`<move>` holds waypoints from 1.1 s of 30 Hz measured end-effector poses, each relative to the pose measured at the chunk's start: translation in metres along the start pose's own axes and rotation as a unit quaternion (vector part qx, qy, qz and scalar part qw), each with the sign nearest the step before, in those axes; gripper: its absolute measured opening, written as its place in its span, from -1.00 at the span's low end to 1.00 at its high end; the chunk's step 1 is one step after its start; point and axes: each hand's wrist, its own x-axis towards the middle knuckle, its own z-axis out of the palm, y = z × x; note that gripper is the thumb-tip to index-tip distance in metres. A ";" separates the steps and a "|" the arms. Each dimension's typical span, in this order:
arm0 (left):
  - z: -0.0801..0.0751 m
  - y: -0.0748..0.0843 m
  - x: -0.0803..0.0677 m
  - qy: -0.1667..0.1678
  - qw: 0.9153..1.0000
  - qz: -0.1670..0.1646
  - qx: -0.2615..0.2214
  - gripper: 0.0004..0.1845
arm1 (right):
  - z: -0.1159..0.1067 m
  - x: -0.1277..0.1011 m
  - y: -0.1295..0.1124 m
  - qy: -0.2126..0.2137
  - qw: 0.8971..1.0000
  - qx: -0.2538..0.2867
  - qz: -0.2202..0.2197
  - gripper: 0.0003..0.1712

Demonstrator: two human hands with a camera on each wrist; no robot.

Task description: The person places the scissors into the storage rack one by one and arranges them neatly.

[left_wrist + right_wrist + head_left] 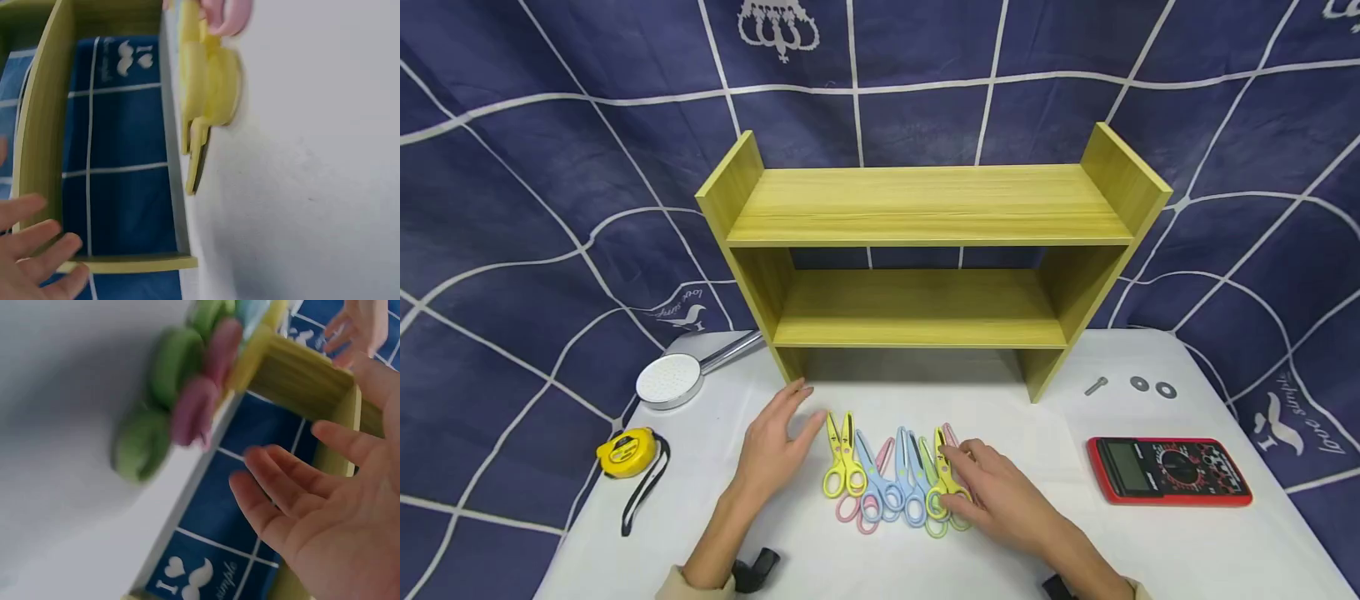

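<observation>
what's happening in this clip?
A person sits at a white table with both hands by a row of coloured scissors lying in front of an empty two-tier wooden shelf. The left hand hovers open beside the yellow pair at the row's left end; the right hand lies over the pairs at the right end. A shower head, tape measure and multimeter sit off to the sides.
</observation>
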 end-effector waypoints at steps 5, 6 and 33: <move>-0.002 -0.011 0.011 0.136 0.978 -0.084 -0.136 -0.65 | 0.010 -0.008 -0.001 -0.049 0.999 0.014 -0.015 -0.38; -0.002 -0.012 0.014 0.149 0.971 -0.101 -0.156 -0.64 | 0.011 -0.009 -0.001 -0.054 0.998 0.014 -0.019 -0.40; -0.010 0.009 0.078 0.278 0.887 -0.166 -0.328 -0.70 | -0.004 0.013 -0.022 -0.041 0.995 0.037 -0.085 -0.48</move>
